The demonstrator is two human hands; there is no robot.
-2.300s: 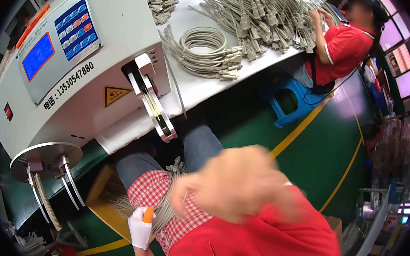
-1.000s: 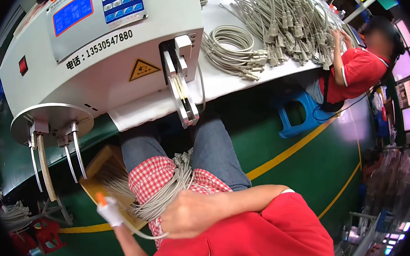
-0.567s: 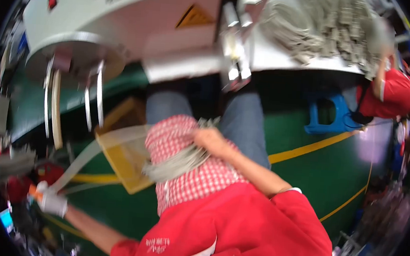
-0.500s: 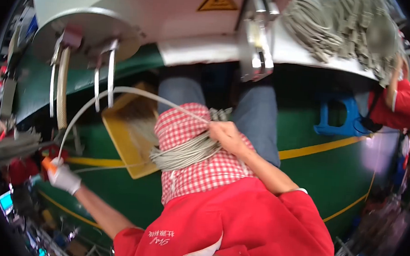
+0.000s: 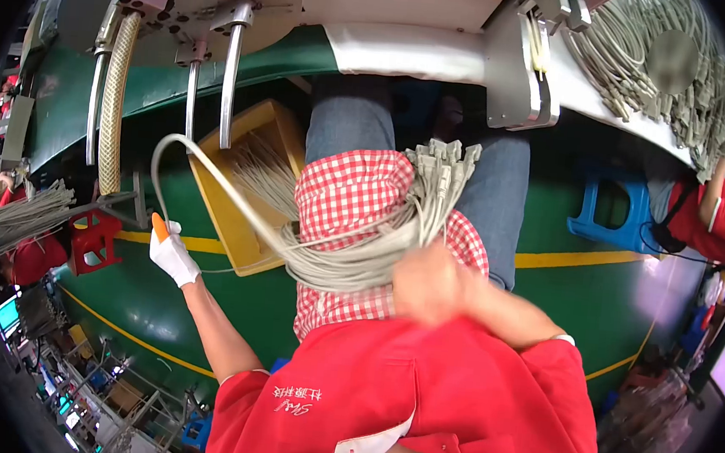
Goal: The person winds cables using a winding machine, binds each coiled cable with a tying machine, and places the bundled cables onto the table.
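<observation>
My left hand point(image 5: 173, 252), in a white glove with an orange fingertip cover, is closed on a grey cable point(image 5: 206, 159). That cable arches up from the hand and runs down to my lap. A coiled bundle of grey cables point(image 5: 342, 263) with pale connectors point(image 5: 444, 161) lies across the red-and-white checked cloth point(image 5: 353, 179) on my thighs. Bare and blurred by motion, my right hand point(image 5: 430, 285) is curled closed at the near right side of the bundle. Whatever it holds, if anything, is hidden.
A yellow bin point(image 5: 215, 206) with cables stands on the floor to the left. Above it, metal rods point(image 5: 230, 88) and a braided hose point(image 5: 116, 105) hang from the machine. More cables point(image 5: 640, 52) lie on the bench at right. A co-worker point(image 5: 712, 216) sits near a blue stool point(image 5: 615, 214).
My right hand has moved down toward my belly. My left hand has come up and inward, and the cable's arch is tighter. The view has shifted, showing the connectors more clearly.
</observation>
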